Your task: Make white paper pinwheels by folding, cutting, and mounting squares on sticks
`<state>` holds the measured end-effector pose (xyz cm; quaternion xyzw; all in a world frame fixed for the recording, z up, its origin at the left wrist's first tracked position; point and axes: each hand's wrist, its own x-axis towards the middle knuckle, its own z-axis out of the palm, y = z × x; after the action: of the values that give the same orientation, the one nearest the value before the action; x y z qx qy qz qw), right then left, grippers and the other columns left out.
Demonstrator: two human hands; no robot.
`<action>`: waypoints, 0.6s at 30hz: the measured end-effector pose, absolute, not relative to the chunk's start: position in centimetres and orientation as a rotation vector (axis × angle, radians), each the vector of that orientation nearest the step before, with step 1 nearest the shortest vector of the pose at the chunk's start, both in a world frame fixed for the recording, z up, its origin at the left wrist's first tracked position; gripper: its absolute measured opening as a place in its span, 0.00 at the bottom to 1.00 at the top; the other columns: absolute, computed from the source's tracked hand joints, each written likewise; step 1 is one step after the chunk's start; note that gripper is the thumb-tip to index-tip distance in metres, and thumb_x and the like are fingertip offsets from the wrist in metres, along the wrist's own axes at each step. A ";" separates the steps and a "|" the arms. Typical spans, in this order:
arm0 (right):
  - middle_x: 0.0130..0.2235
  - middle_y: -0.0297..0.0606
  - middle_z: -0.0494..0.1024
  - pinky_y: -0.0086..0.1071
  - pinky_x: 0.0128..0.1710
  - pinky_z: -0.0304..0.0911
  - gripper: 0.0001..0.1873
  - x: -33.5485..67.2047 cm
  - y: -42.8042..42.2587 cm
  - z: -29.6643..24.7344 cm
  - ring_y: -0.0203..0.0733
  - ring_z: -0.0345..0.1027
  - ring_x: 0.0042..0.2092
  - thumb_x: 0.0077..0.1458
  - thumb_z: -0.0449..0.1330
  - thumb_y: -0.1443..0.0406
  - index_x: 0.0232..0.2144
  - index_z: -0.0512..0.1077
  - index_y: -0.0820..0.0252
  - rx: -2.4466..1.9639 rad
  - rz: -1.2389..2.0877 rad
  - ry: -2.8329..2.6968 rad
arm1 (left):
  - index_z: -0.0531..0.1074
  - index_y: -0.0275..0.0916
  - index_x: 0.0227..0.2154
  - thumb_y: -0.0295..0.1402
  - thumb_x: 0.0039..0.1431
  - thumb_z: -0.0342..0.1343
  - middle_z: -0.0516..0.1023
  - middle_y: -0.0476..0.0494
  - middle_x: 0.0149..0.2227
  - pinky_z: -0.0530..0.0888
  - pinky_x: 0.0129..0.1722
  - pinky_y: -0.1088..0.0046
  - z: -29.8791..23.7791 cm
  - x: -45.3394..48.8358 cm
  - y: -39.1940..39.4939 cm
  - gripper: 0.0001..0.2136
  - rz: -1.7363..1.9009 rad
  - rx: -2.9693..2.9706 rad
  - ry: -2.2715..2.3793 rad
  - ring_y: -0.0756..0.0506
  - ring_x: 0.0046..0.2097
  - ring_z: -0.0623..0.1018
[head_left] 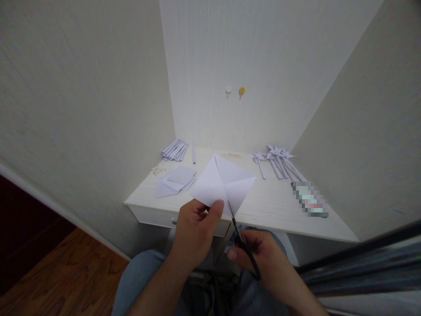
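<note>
A square sheet of white paper (226, 180), creased along its diagonals, is held up over the front of the desk. My left hand (199, 228) pinches its near edge, thumb on top and fingers underneath. My right hand (259, 254) is closed round the handles of black scissors (248, 252). The scissor blades point away from me and meet the paper at its near corner, just right of my left thumb. Part of the blades is hidden by the paper.
On the white desk (272, 210), paper squares (179, 177) and a bundle of rolled paper sticks (176, 150) lie left. Several paper pinwheels (279, 153) and a blurred-out phone (309, 199) lie right. Walls enclose the desk; two hooks (241, 91) hang behind.
</note>
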<state>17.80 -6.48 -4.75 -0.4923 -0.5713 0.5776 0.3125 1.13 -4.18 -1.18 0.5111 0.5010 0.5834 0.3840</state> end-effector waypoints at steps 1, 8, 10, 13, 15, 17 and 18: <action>0.21 0.26 0.57 0.28 0.24 0.41 0.24 17.8 -6.4 -4.8 0.32 0.45 0.25 0.44 0.71 0.50 0.20 0.65 0.59 -1.291 1.535 -1.498 | 0.69 0.39 0.14 0.37 0.55 0.60 0.69 0.52 0.15 0.62 0.21 0.77 -1.3 1.1 -4.2 0.16 1.467 1.305 1.276 0.51 0.20 0.66; 0.23 0.29 0.65 0.28 0.25 0.49 0.24 17.5 -6.2 -4.5 0.34 0.51 0.27 0.41 0.73 0.49 0.22 0.70 0.61 -1.203 1.578 -1.449 | 0.70 0.38 0.18 0.38 0.56 0.59 0.69 0.53 0.17 0.65 0.21 0.78 -1.9 1.4 -4.4 0.14 1.398 1.273 1.194 0.51 0.21 0.67; 0.23 0.29 0.64 0.28 0.25 0.49 0.24 17.5 -6.2 -4.4 0.34 0.51 0.27 0.41 0.73 0.48 0.22 0.69 0.60 -1.204 1.589 -1.446 | 0.69 0.39 0.18 0.38 0.56 0.59 0.68 0.54 0.17 0.66 0.21 0.78 -2.0 1.5 -4.5 0.14 1.393 1.262 1.178 0.51 0.21 0.67; 0.22 0.27 0.60 0.29 0.25 0.46 0.26 17.5 -6.1 -4.5 0.33 0.48 0.26 0.41 0.72 0.48 0.20 0.66 0.59 -1.237 1.567 -1.460 | 0.69 0.39 0.18 0.38 0.57 0.59 0.68 0.54 0.17 0.68 0.21 0.78 -2.2 1.5 -4.5 0.14 1.400 1.261 1.155 0.51 0.21 0.67; 0.21 0.26 0.58 0.29 0.25 0.44 0.27 17.6 -6.1 -4.6 0.33 0.46 0.26 0.41 0.72 0.47 0.19 0.64 0.59 -1.277 1.540 -1.480 | 0.68 0.39 0.17 0.38 0.57 0.59 0.68 0.54 0.17 0.67 0.21 0.78 -2.3 1.5 -4.5 0.15 1.403 1.264 1.150 0.52 0.21 0.67; 0.20 0.26 0.57 0.29 0.24 0.42 0.27 17.6 -6.1 -4.5 0.33 0.46 0.25 0.41 0.71 0.47 0.18 0.62 0.58 -1.313 1.516 -1.496 | 0.68 0.39 0.17 0.38 0.57 0.59 0.68 0.54 0.17 0.68 0.22 0.78 -2.3 1.4 -4.5 0.16 1.407 1.265 1.145 0.52 0.22 0.67; 0.20 0.26 0.57 0.29 0.24 0.42 0.27 17.6 -6.1 -4.5 0.33 0.47 0.25 0.41 0.71 0.47 0.18 0.61 0.57 -1.326 1.507 -1.500 | 0.68 0.39 0.17 0.38 0.57 0.59 0.68 0.54 0.17 0.68 0.22 0.78 -2.3 1.4 -4.5 0.16 1.410 1.266 1.143 0.52 0.22 0.67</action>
<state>17.63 -6.08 -4.52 -0.5024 -0.5687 0.5714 0.3124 1.44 -4.53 -2.34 0.5117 0.4617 0.5697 0.4478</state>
